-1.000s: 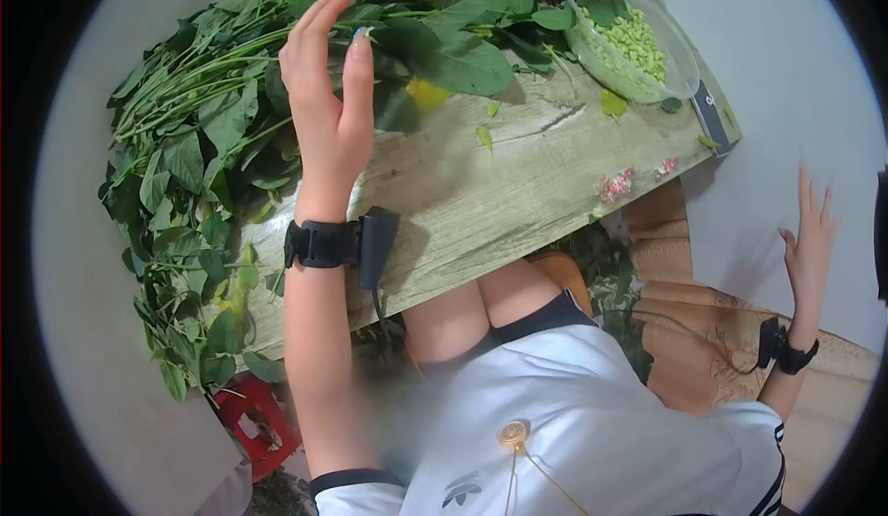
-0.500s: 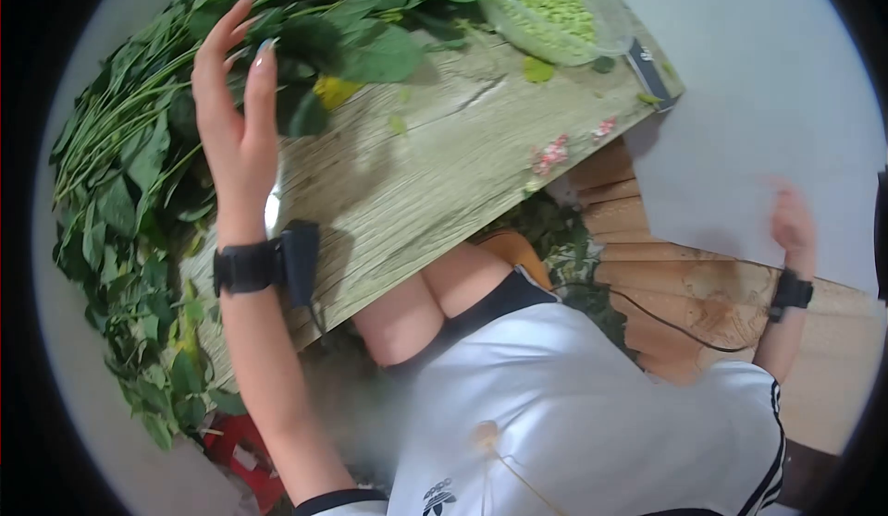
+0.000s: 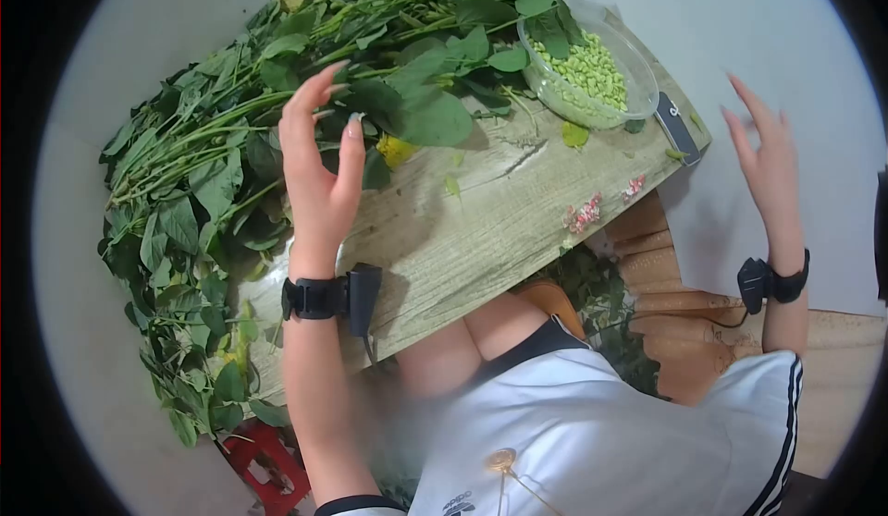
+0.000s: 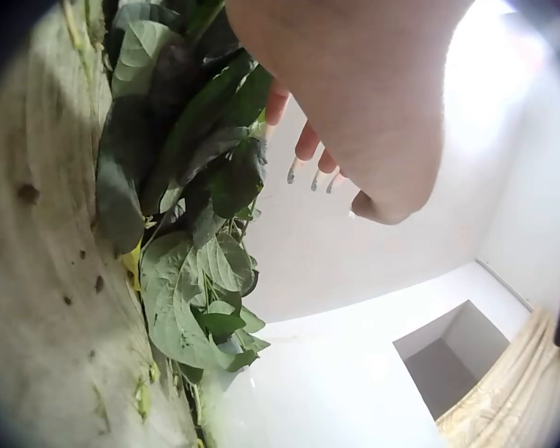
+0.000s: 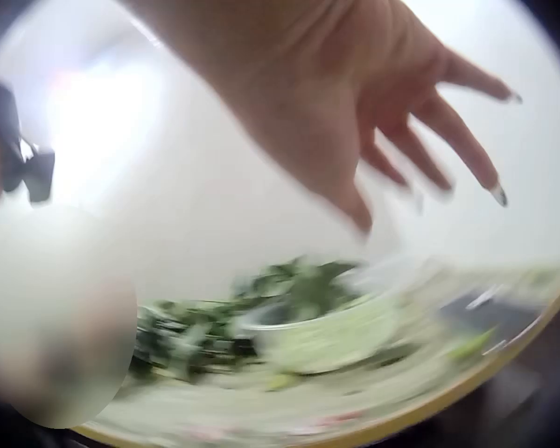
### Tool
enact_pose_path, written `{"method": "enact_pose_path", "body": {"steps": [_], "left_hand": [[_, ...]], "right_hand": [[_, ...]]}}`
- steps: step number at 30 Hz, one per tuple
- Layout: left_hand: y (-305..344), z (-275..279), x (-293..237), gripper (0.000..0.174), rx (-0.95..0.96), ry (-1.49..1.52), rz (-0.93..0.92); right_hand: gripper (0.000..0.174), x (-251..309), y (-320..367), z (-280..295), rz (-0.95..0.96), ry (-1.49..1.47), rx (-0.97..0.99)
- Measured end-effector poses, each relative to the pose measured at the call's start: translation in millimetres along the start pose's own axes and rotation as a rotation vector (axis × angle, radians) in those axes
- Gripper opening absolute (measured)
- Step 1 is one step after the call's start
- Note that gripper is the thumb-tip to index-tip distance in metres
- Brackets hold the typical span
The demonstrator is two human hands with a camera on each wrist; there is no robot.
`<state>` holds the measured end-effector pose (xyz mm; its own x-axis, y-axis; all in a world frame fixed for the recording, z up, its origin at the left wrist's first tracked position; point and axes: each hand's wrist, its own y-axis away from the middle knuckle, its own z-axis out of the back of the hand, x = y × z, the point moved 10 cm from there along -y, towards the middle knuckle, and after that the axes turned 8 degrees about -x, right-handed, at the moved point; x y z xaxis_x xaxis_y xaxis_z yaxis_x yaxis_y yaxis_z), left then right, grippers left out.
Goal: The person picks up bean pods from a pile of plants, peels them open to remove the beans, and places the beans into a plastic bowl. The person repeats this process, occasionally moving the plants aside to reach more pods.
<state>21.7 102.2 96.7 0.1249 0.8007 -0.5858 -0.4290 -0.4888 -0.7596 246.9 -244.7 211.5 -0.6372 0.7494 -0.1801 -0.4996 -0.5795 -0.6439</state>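
My left hand (image 3: 319, 169) is raised over the near side of the leafy green stems (image 3: 222, 178), fingers loosely bent and thumb apart, holding nothing. In the left wrist view the fingers (image 4: 307, 143) hang relaxed beside broad leaves (image 4: 177, 299); contact with them cannot be told. My right hand (image 3: 770, 160) is up in the air off the table's right end, fingers spread and empty. Behind that hand (image 5: 355, 103), the right wrist view shows the clear bowl (image 5: 327, 341), blurred. The bowl (image 3: 638, 100) holds pale green beans (image 3: 592, 74).
A wooden-patterned table (image 3: 407, 266) stands at an angle, with a dark flat object (image 3: 678, 128) near its right corner. Loose leaf bits and a yellow leaf (image 3: 396, 151) lie on top. A red stool (image 3: 268, 468) is below left, and wrist-camera cables hang near the table edge.
My right hand has risen and shifted inward toward the table, its fingers spread again after a blurred, more closed look. The head view swung and came back; my left hand stays raised over the stems.
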Motion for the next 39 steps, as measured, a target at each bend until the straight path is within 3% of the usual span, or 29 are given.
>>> {"method": "enact_pose_path", "body": {"steps": [2, 4, 6, 8, 10, 12, 15, 17, 21, 23, 25, 27, 28, 29, 30, 32, 33, 35, 36, 37, 39], "left_hand": [[2.1, -2.6, 2.7, 0.045, 0.005, 0.026, -0.003], [3.4, -3.9, 1.0, 0.046, 0.006, -0.010, -0.032], [4.8, -6.5, -2.4, 0.044, 0.033, -0.085, -0.054], [4.8, -7.7, -2.7, 0.043, 0.026, -0.108, -0.071], [6.4, -10.9, 0.2, 0.041, 0.057, -0.116, -0.024], [6.2, -10.3, 1.7, 0.041, 0.062, -0.111, 0.001], [8.1, -13.2, 4.0, 0.039, 0.080, -0.089, 0.028], [4.9, -15.6, 0.8, 0.039, 0.084, -0.085, 0.005], [-0.7, -27.3, -0.4, 0.050, 0.097, 0.019, 0.101], [-14.4, -49.8, -23.2, 0.063, 0.176, -0.110, -0.090], [-29.2, -82.6, -20.8, 0.066, 0.229, -0.132, -0.101], [-38.0, -116.7, -6.7, 0.071, 0.216, -0.459, -0.243], [-42.0, -132.5, 9.0, 0.071, 0.219, -0.456, -0.239], [-42.3, -153.9, 35.5, 0.074, 0.295, -0.630, -0.216], [-38.9, -168.8, 55.4, 0.079, 0.368, -0.803, -0.196], [-38.9, -176.5, 60.0, 0.081, 0.352, -0.844, -0.180], [-40.4, -177.1, 65.2, 0.083, 0.337, -0.892, -0.163], [-39.5, -174.5, 72.2, 0.082, 0.333, -0.893, -0.138], [-37.6, -176.0, 84.5, 0.081, 0.419, -0.873, -0.081], [-33.5, -178.0, 95.0, 0.080, 0.499, -0.846, -0.017], [-36.9, -179.8, 97.2, 0.079, 0.472, -0.872, -0.011]], "right_hand": [[0.033, 65.5, -28.2, 13.8, 0.206, -0.368, -0.112], [0.031, 107.5, -47.3, -10.9, 0.127, -0.740, 0.054], [0.027, 157.0, -66.5, -35.3, 0.315, -0.783, 0.091], [0.024, 198.4, -89.6, -69.6, 0.307, -0.876, 0.215], [0.024, 230.4, -117.0, -110.2, 0.353, -0.720, 0.177], [0.028, 249.5, -143.5, -171.6, 0.293, -0.560, 0.219], [0.024, 274.2, -149.6, -215.4, 0.285, -0.471, 0.316], [0.029, 289.2, -152.7, -226.2, 0.367, -0.382, 0.153], [0.026, 289.4, -156.0, -225.5, 0.394, -0.536, 0.049], [0.025, 272.8, -157.5, -227.3, 0.279, -0.712, 0.067], [0.023, 254.9, -164.1, -230.1, 0.173, -0.876, 0.077], [0.030, 250.7, -160.9, -245.8, 0.121, -1.113, 0.224], [0.031, 248.4, -155.9, -254.3, -0.001, -1.254, 0.323], [0.031, 248.0, -152.2, -255.0, -0.005, -1.253, 0.330], [0.032, 242.0, -152.6, -254.6, -0.048, -1.272, 0.293], [0.025, 229.4, -157.0, -249.9, -0.120, -1.275, 0.173], [0.025, 229.3, -159.1, -249.8, -0.122, -1.276, 0.169], [0.025, 230.8, -156.5, -226.6, -0.038, -1.231, -0.045], [0.025, 227.6, -157.9, -230.5, -0.120, -1.352, -0.005], [0.028, 219.5, -171.2, -208.8, -0.099, -1.342, -0.137], [0.035, 214.7, -189.8, -164.0, -0.038, -1.482, -0.061]]}}
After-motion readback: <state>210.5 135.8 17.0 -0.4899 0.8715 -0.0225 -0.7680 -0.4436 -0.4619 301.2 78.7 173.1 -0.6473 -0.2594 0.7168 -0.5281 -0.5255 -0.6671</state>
